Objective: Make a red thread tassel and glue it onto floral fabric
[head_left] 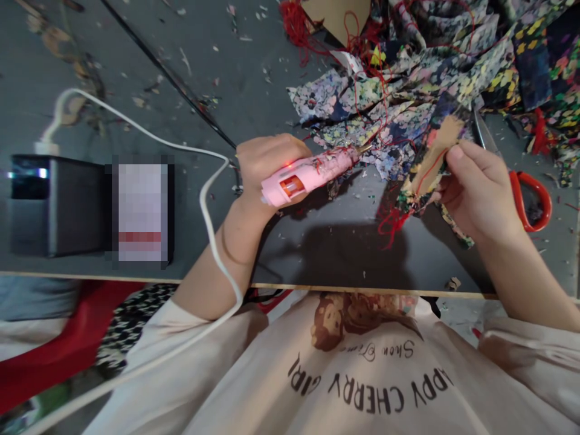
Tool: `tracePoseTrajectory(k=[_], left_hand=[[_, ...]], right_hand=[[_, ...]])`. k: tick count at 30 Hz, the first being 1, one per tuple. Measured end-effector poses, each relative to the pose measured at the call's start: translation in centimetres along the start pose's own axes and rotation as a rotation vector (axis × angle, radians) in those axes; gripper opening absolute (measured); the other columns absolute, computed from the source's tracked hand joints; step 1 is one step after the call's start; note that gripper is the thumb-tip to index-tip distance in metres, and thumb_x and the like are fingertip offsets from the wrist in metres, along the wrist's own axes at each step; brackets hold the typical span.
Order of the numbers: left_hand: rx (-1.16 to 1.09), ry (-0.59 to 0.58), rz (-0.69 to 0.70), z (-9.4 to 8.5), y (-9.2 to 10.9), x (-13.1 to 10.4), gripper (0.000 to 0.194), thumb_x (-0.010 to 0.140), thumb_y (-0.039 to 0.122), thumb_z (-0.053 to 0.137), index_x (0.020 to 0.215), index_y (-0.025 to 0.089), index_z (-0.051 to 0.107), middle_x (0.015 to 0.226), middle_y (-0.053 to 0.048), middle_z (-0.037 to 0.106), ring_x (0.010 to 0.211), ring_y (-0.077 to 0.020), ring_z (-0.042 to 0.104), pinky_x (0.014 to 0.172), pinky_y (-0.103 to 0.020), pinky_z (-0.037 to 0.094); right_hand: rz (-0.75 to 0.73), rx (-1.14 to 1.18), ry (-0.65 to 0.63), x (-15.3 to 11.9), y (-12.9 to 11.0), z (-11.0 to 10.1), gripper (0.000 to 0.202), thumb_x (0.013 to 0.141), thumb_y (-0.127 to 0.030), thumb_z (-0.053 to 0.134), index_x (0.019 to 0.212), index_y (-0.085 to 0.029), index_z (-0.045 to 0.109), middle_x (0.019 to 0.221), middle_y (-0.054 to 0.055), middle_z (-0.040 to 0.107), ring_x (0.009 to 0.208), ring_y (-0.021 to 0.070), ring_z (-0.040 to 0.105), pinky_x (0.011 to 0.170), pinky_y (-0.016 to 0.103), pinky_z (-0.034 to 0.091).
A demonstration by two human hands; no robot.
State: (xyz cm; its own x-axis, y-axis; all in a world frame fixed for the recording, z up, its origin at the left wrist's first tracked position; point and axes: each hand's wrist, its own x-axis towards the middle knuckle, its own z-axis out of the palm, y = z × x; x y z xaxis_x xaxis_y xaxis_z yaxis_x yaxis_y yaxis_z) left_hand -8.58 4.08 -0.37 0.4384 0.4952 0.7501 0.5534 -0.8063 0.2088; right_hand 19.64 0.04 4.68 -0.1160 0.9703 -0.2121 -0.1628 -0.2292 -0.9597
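My left hand (272,160) is wrapped round a pink glue gun (294,184), whose metal nozzle points right and whose body is spotted with scraps and red thread near the tip. In my right hand (483,190), thumb and fingers pinch a small strip of brown cardboard edged with floral fabric (432,157). A red thread runs along the cardboard, and a red tassel (393,223) hangs at its lower end. The nozzle is apart from the strip. Partly behind my right hand lie scissors with orange-red handles (531,202).
Floral fabric pieces (480,66) with tangled red threads (294,30) heap at the back right. A cardboard piece (338,18) lies among them. At left stand a black power block (75,205) and a blurred-out phone (140,211). A white cable (208,211) crosses my left arm.
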Motion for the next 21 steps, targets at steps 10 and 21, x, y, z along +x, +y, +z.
tracePoseTrajectory(k=[10, 21], left_hand=[[-0.095, -0.005, 0.065, 0.0, -0.2, 0.0, 0.035, 0.094, 0.044, 0.048, 0.075, 0.017, 0.058, 0.066, 0.001, 0.064, 0.059, -0.0069, 0.058, 0.056, -0.019, 0.041], [-0.198, -0.195, 0.022, -0.7, 0.7, 0.5, 0.045, 0.096, 0.053, 0.041, 0.07, 0.018, 0.054, 0.061, 0.002, 0.059, 0.056, -0.0067, 0.055, 0.056, -0.021, 0.04]], right_hand=[[0.107, 0.051, -0.162, 1.5, 3.0, -0.4, 0.038, 0.071, -0.034, 0.081, 0.103, -0.028, 0.062, 0.092, -0.005, 0.073, 0.079, 0.0124, 0.07, 0.067, 0.025, 0.061], [0.109, 0.095, -0.156, 1.6, 3.6, -0.7, 0.035, 0.073, -0.036, 0.079, 0.102, -0.028, 0.062, 0.085, -0.005, 0.073, 0.074, 0.0115, 0.069, 0.068, 0.026, 0.062]])
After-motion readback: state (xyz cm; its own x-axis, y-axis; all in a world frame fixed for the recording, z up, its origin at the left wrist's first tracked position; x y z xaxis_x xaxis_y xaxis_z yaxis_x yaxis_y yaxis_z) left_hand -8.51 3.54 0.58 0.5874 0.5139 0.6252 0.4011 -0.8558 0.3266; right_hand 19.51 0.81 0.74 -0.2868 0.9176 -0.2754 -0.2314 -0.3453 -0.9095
